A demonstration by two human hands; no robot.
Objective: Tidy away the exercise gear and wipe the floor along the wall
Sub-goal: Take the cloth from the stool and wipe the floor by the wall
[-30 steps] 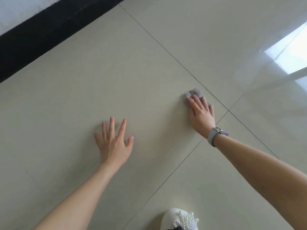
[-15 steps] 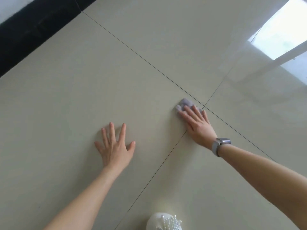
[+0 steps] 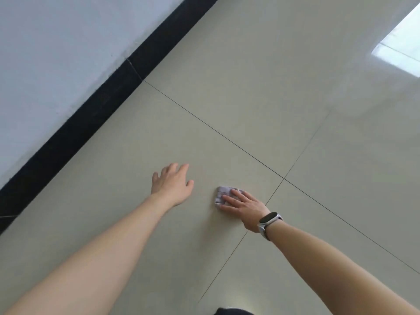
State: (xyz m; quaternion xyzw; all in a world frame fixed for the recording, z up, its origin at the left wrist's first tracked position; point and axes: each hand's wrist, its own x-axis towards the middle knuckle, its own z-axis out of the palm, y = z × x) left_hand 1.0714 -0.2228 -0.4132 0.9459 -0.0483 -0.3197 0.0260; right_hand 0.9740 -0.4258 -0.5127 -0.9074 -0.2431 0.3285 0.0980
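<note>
A small folded grey-lilac cloth point(image 3: 221, 194) lies flat on the cream tiled floor point(image 3: 261, 92). My right hand point(image 3: 244, 206), with a watch on its wrist, presses down on the cloth with flat fingers and covers its right part. My left hand point(image 3: 172, 184) is just left of the cloth, fingers apart, holding nothing, low over the tile or touching it; which one is unclear. No exercise gear is in view.
A black skirting board point(image 3: 91, 119) runs diagonally along the white wall point(image 3: 52, 48) at the upper left. Dark tile joints cross to the right of my hands. A bright window reflection point(image 3: 402, 48) shines on the floor at the upper right.
The view has swung up toward the wall. My right hand has slid the cloth left across the tile joint, closer to my left hand. The left hand has shifted forward.
</note>
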